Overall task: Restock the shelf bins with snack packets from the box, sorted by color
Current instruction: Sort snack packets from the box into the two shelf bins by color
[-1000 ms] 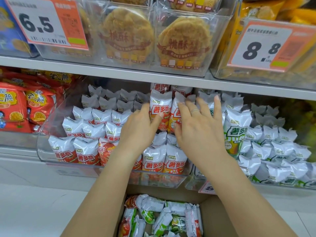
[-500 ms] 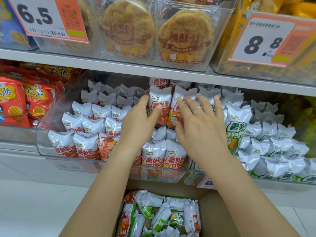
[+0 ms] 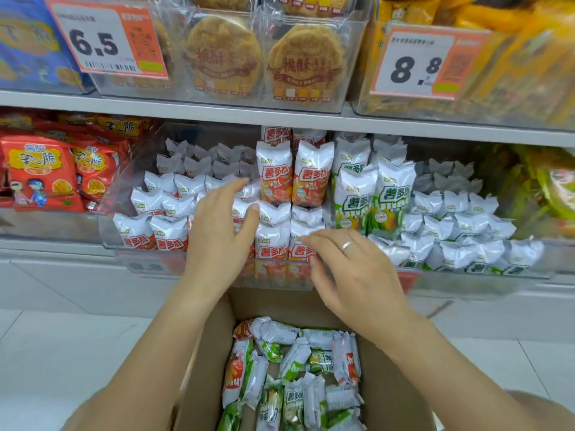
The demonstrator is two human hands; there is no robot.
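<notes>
A clear bin [image 3: 199,269] on the middle shelf holds rows of red-and-white snack packets [image 3: 169,239]. Two red packets [image 3: 294,175] stand upright on top at its right side. The bin to the right [image 3: 466,273] holds green-and-white packets [image 3: 371,197]. My left hand [image 3: 217,231] hovers open over the red bin's middle, fingers straight, holding nothing. My right hand [image 3: 351,272] is open and lower, at the red bin's front right corner, a ring on one finger. Below them a cardboard box [image 3: 202,384] holds several mixed red and green packets [image 3: 292,374].
Red snack bags [image 3: 43,175] fill the bin at the left. The upper shelf carries clear boxes of round pastries [image 3: 264,63], yellow bags [image 3: 513,57] and price tags 6.5 [image 3: 102,42] and 8.8 [image 3: 420,63]. A white tiled floor [image 3: 62,353] surrounds the box.
Both hands have let go of the two upright red packets and drawn back toward me. The right hand dropped furthest, down to the bin's front edge. The packets stay standing.
</notes>
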